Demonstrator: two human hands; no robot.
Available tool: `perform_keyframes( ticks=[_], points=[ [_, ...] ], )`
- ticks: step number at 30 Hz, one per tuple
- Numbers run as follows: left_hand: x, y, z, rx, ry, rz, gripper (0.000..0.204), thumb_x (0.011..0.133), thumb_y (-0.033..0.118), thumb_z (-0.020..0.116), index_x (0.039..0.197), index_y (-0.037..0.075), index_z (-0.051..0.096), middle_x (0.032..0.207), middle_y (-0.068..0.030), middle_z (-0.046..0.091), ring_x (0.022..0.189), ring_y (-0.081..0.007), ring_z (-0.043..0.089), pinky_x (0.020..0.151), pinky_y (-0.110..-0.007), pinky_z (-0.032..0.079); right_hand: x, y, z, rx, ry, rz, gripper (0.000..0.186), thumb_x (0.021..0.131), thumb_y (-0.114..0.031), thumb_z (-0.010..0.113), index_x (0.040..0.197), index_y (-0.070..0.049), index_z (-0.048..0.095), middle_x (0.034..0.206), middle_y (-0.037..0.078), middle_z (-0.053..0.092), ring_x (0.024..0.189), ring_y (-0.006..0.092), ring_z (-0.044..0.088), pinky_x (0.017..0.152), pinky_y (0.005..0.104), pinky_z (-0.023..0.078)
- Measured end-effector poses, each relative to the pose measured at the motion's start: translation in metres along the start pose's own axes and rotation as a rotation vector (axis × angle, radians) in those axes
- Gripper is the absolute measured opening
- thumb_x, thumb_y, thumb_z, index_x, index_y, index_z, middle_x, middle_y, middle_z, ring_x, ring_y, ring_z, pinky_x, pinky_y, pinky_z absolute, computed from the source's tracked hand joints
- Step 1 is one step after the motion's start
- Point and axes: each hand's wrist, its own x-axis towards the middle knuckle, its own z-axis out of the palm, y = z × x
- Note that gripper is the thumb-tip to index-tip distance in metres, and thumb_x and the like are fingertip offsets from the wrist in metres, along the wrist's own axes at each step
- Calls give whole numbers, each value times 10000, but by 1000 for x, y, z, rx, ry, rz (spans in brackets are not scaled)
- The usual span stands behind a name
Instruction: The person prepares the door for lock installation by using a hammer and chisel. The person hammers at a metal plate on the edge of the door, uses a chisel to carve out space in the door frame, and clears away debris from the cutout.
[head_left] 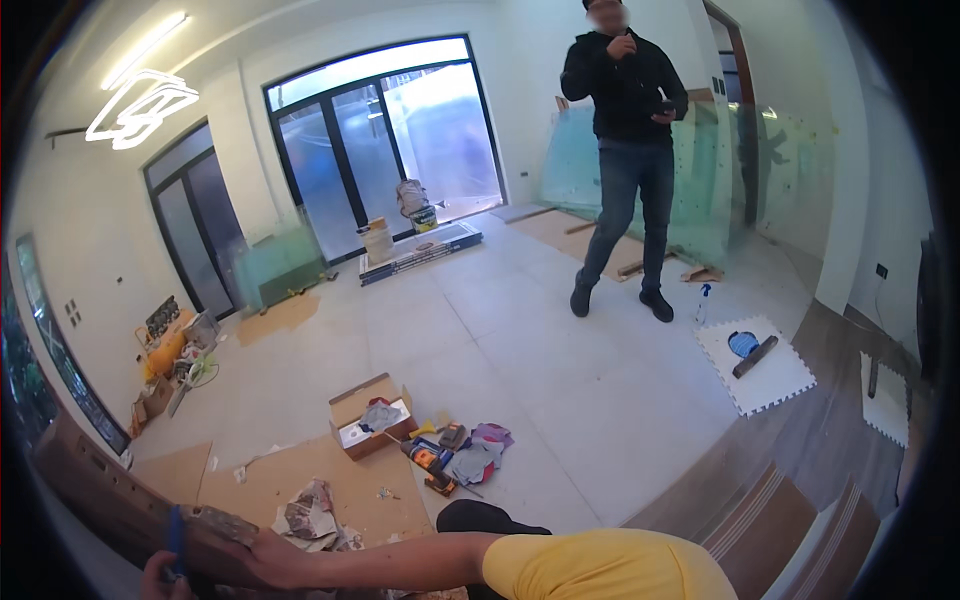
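Two bare hands meet one long dark-brown wooden beam (95,472) at the lower left: the right hand (268,560), its arm stretched across from a yellow sleeve (610,565), lies at the end of one rough grey-brown wooden piece (222,521) against the beam, though I cannot tell whether it grips or merely presses; the left hand (163,582), partly cut off, has bent fingers beside one narrow upright blue strip (176,535), and I cannot tell whether it pinches it. Near the middle are one open brown cardboard box (375,447), one orange-and-black power drill (428,456) and a heap of grey and reddish cloths (480,456), too tangled to count. To the right lie two white foam mats with toothed edges (772,388), each bearing one dark bar (756,356), the nearer also one round blue object (742,343). One person in a black jacket (640,95) stands beyond. The floor is of large pale tiles (545,375), partly covered by brown sheeting (385,495); the white-walled room has dark-framed glass doors (370,140), greenish glass sheets (570,150) leaning at the right and one lit angular ceiling lamp (143,108)
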Motion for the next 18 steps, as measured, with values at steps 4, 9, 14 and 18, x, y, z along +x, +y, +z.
perform_keyframes(
  ticks=[4,9,14,18],
  points=[
    [21,-31,-58,-381,-310,-33,448,957,187,479,1354,-19,465,871,-134,624,584,-183,655,520,-291,579,0,-27,24,44,-98,-10,391,1007,-275,490,1303,-23,525,1252,240,578,1170,423,529,1005,438,426],
    [47,-51,-41,-972,-291,-99,507,925,291,433,1273,-74,485,845,-185,624,608,-292,696,504,-466,616,1,-8,52,45,-169,209,445,948,-250,575,1313,-8,498,1202,257,599,1092,440,576,949,452,469],
    [39,-54,-18,-465,-49,292,318,977,259,494,1145,-7,538,766,-74,562,476,-181,586,411,-294,509,9,11,74,152,-87,82,457,918,-217,605,1313,-10,507,1207,248,600,1122,419,577,966,442,461],
    [8,-42,-24,299,354,293,217,1014,125,442,1042,-33,589,954,-143,598,898,-220,536,852,-354,435,6,-16,96,59,89,-51,450,949,-304,574,1291,-14,538,1152,291,607,1110,428,583,940,465,462]
  ],
)
